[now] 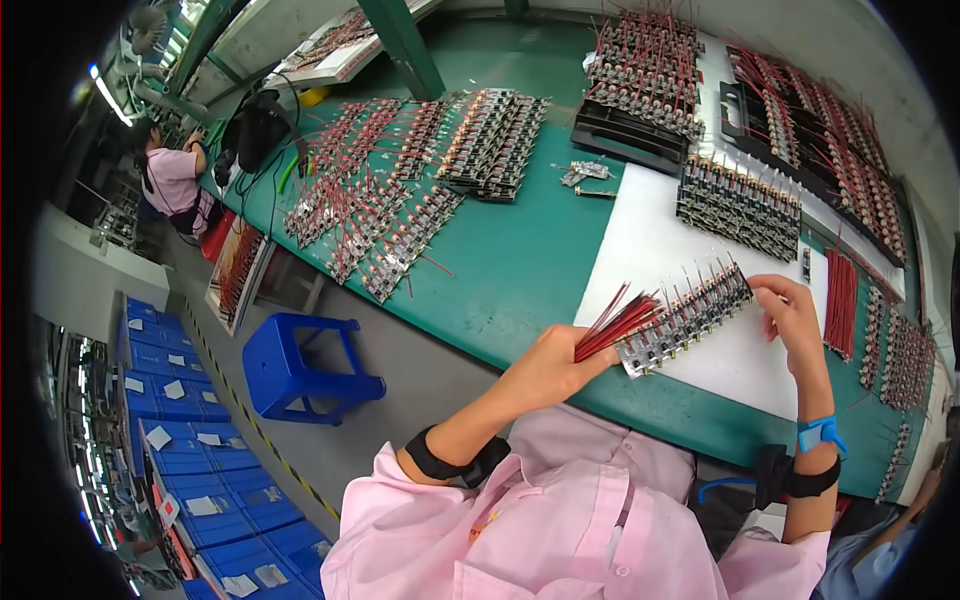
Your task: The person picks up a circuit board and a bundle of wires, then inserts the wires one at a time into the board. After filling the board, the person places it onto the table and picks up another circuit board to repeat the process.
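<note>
A long panel of small circuit boards (690, 320) is tilted above a white foam sheet (640, 230), with thin component leads sticking up along it. My left hand (555, 370) is closed around a bundle of red wires (618, 325) and the panel's near left end. At the panel's far right end, my right hand (795, 315) has its fingers curled against the corner. The tips of some of those fingers are hard to make out. Beside my right hand lies a separate bundle of red wires (840, 305).
Wired board panels (365, 215) cover the green table (500, 260) at left. Stacked panels (740, 210) and a black tray (628, 138) stand beyond the foam. A blue stool (300, 365) and blue bins (210, 450) are at left. One person (170, 180) sits far left; another's arm shows lower right.
</note>
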